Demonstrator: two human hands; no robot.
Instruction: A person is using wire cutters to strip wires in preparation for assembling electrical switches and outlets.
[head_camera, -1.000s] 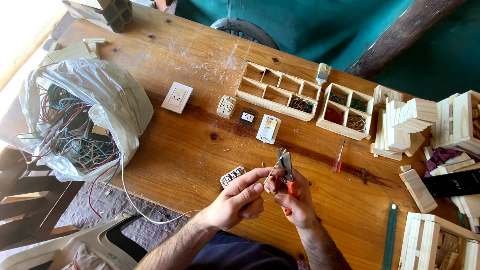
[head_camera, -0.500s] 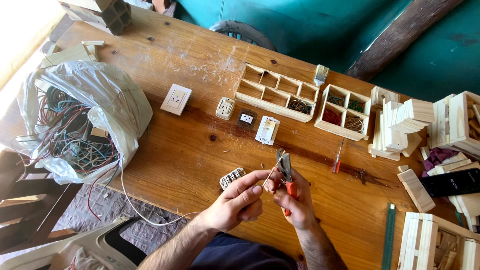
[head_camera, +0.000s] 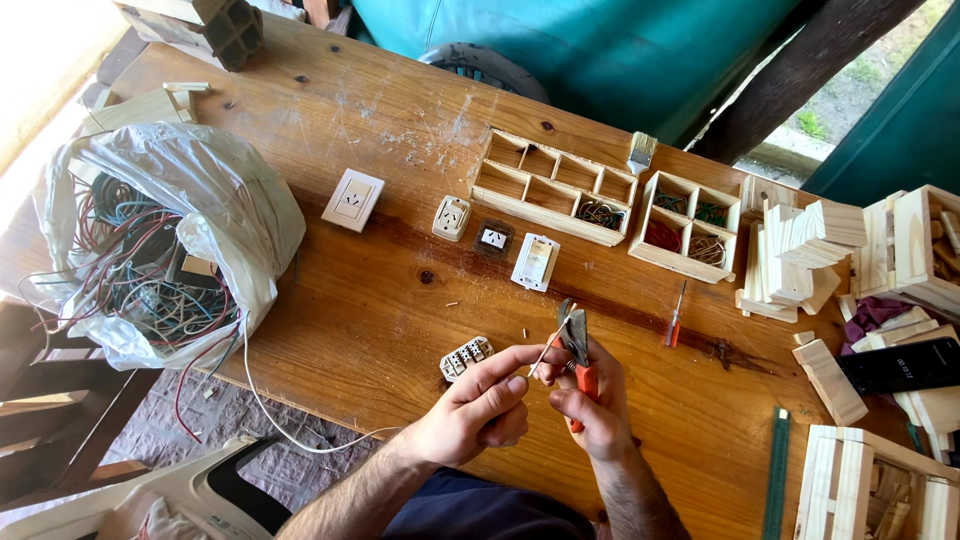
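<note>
Wire (head_camera: 548, 352): thin, pale, short, frame centre.
L hand (head_camera: 480, 408) pinches it; R hand (head_camera: 592, 405) clamps orange-handled pliers (head_camera: 577, 345); both unmoved vs earlier.

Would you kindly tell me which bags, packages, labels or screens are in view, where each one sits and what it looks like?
Plastic bag: left end of the wooden table, translucent white, crumpled, open, full of tangled coloured wires.
Phone: right edge of the table among wooden blocks, flat black rectangle, its screen lit with small pale marks.
No other packages, labels or signs can be made out.
</note>
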